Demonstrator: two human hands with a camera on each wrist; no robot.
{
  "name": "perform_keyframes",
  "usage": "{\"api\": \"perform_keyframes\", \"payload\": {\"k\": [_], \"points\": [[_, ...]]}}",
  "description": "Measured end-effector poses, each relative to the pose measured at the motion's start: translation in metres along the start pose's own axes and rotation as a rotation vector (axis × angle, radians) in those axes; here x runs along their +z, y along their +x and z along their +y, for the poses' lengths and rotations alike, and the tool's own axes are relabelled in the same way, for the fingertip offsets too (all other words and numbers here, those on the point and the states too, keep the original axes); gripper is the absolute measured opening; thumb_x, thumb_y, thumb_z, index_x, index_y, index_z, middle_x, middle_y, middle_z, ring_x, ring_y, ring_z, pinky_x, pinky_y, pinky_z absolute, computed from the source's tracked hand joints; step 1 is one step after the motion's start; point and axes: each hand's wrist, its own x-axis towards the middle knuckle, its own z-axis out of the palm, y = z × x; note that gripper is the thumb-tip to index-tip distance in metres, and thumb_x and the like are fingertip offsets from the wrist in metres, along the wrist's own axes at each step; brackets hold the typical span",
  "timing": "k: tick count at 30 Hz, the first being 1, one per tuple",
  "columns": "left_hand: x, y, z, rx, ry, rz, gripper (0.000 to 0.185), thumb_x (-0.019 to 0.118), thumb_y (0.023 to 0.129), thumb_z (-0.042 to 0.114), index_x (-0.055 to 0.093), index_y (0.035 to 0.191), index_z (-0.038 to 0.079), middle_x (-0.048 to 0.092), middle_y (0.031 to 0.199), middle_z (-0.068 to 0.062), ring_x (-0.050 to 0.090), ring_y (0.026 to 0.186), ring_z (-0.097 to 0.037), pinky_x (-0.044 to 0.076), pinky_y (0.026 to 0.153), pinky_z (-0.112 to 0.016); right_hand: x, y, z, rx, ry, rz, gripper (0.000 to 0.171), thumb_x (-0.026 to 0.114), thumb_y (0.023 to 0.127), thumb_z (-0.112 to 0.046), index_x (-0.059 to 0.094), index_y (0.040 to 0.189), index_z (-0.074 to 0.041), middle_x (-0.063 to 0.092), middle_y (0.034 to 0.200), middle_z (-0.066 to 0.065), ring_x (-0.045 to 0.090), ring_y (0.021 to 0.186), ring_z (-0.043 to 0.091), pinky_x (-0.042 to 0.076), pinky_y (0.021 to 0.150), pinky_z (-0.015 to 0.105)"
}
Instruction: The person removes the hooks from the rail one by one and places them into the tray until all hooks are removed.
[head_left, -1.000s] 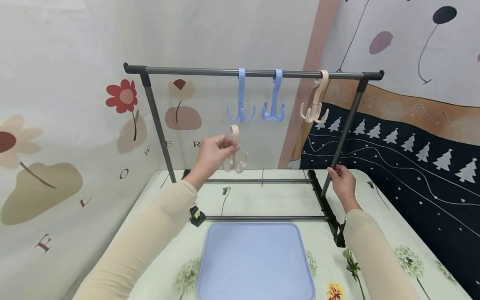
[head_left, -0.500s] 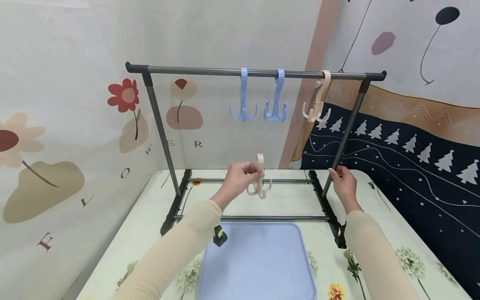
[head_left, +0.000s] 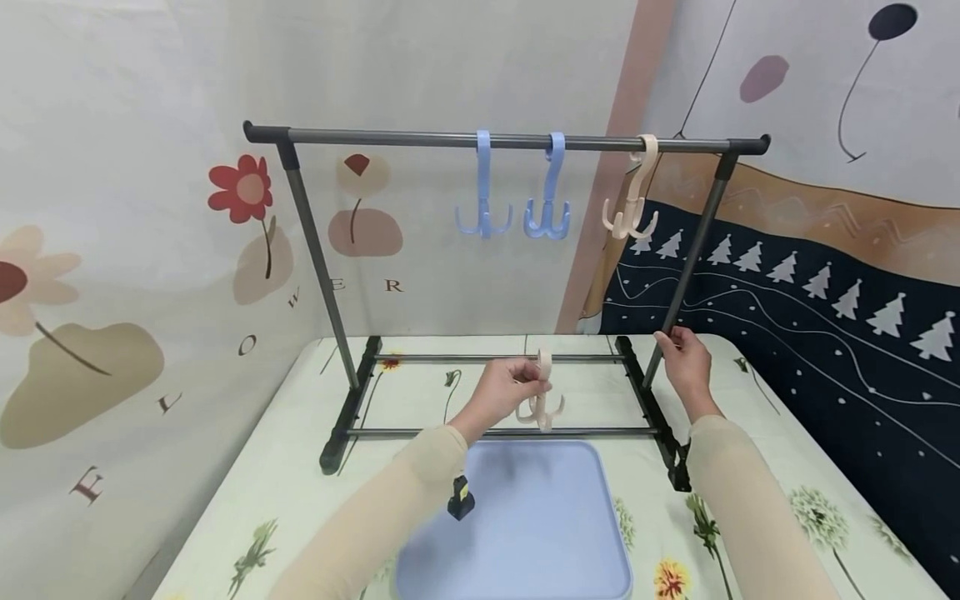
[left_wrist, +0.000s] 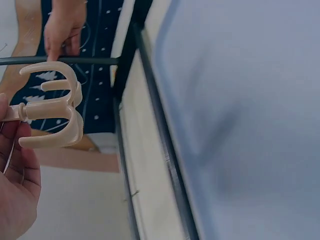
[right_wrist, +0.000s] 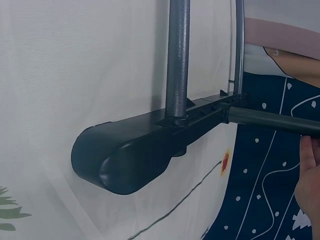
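Left hand [head_left: 501,390] pinching a beige hook [head_left: 542,402] by its stem, low over the blue tray's [head_left: 525,533] far edge. Right hand [head_left: 684,362] wrapped round the rack's right post [head_left: 690,250]. One off, probably; two blue hooks [head_left: 483,187] plus another beige one [head_left: 632,193] left on the rail [head_left: 420,139].

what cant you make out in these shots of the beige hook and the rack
- Left wrist view: the top loop of the beige plastic four-pronged hook is hidden behind the left hand, itself cut by the frame edge.
- Right wrist view: only fingertips of the right hand show at the edge, so its grip on the dark metal rack upright is unseen.
- Head view: the light blue plastic tray runs off the bottom edge.
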Motion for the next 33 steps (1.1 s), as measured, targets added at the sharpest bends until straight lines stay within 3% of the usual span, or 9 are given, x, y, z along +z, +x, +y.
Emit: {"api": "perform_keyframes", "payload": {"k": [14, 23, 33], "points": [[0.033, -0.008, -0.025, -0.016, -0.004, -0.110, 0.006, 0.078, 0.087, 0.012, 0.074, 0.088, 0.008, 0.069, 0.081, 0.004, 0.063, 0.075, -0.006, 0.052, 0.070, -0.023, 0.000, 0.000, 0.000, 0.015, 0.002, -0.008, 0.047, 0.050, 0.104, -0.037, 0.053, 0.134, 0.000, 0.056, 0.136, 0.021, 0.054, 0.122, 0.039, 0.042, 0.101, 0.051], [0.040, -0.013, -0.034, -0.039, -0.017, -0.155, 0.005, 0.077, 0.087, 0.011, 0.073, 0.087, 0.008, 0.068, 0.078, 0.005, 0.062, 0.073, -0.006, 0.052, 0.069, -0.022, 0.000, -0.001, 0.001, 0.010, -0.006, -0.008, 0.051, 0.050, 0.104, -0.042, 0.053, 0.133, 0.000, 0.056, 0.135, 0.021, 0.054, 0.121, 0.038, 0.043, 0.101, 0.051], [0.048, -0.017, -0.040, -0.005, 0.017, -0.190, 0.005, 0.078, 0.085, 0.007, 0.073, 0.083, 0.006, 0.070, 0.076, 0.005, 0.061, 0.070, -0.002, 0.050, 0.068, -0.020, 0.001, -0.003, 0.001, 0.004, 0.004, -0.002, 0.053, 0.050, 0.103, -0.043, 0.053, 0.133, 0.000, 0.056, 0.135, 0.021, 0.054, 0.122, 0.038, 0.043, 0.101, 0.051]]}}
